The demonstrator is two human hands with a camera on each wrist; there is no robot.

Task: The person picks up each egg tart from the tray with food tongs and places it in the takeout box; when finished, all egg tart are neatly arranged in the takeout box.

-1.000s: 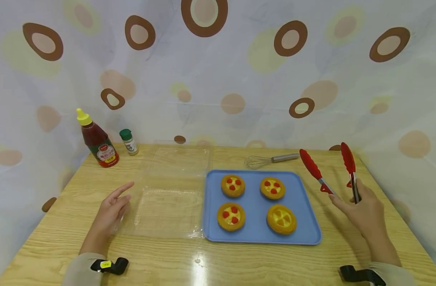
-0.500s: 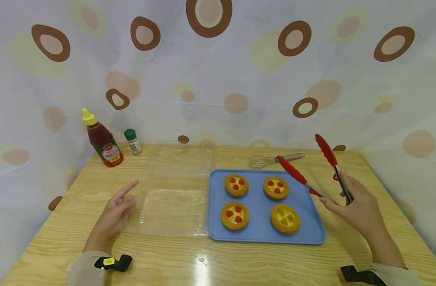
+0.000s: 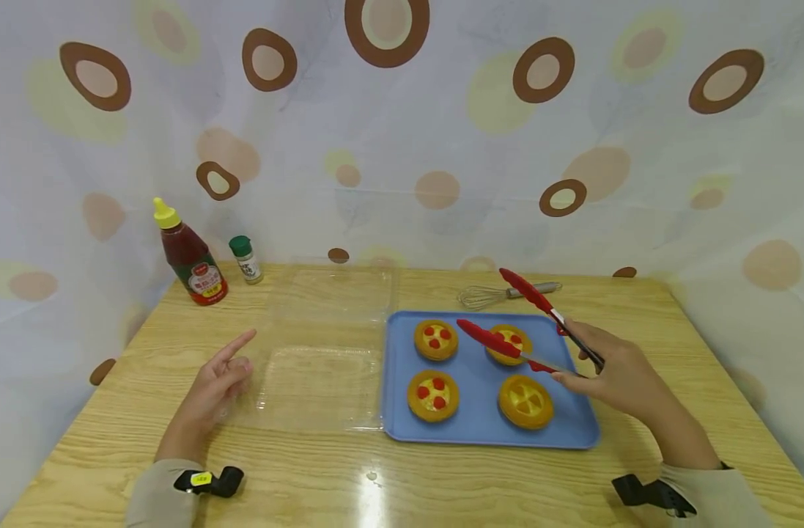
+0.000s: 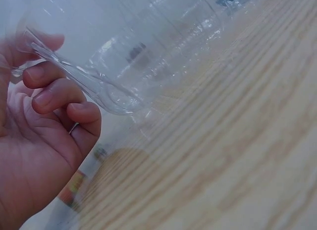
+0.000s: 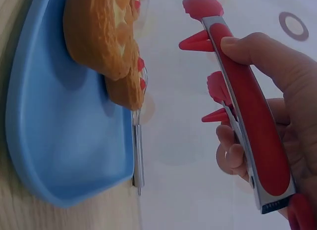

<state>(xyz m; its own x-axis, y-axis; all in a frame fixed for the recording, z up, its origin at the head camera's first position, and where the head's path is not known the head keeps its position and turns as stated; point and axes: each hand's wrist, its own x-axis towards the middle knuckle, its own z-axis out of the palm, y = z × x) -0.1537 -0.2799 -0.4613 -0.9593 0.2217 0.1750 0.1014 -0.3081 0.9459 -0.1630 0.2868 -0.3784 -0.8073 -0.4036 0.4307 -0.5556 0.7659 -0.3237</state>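
Observation:
My right hand (image 3: pixel 622 378) holds red-tipped metal tongs (image 3: pixel 532 295), thumb on one arm and fingers round the other. Their spread tips hang over the blue tray (image 3: pixel 470 418), overlapping the back right tart (image 3: pixel 507 341) in the head view. Several tarts sit on the tray. Most carry red pieces, while the front right tart (image 3: pixel 525 402) has pale yellow wedges. Left of the tray lies an opened clear plastic box (image 3: pixel 319 392), its lid folded back. My left hand (image 3: pixel 213 385) pinches the box's near-left edge, its curled fingers (image 4: pixel 59 94) at the rim in the left wrist view.
A whisk (image 3: pixel 500 295) lies behind the tray. At the back left stand a sauce bottle (image 3: pixel 193 264) with a yellow cap and a small green-capped shaker (image 3: pixel 245 260). A patterned curtain (image 3: pixel 388 132) closes off the wooden table's back and sides.
My right hand has carried the tongs leftward from beside the tray to above its back part. The left hand keeps its place at the box; the head view has shifted slightly.

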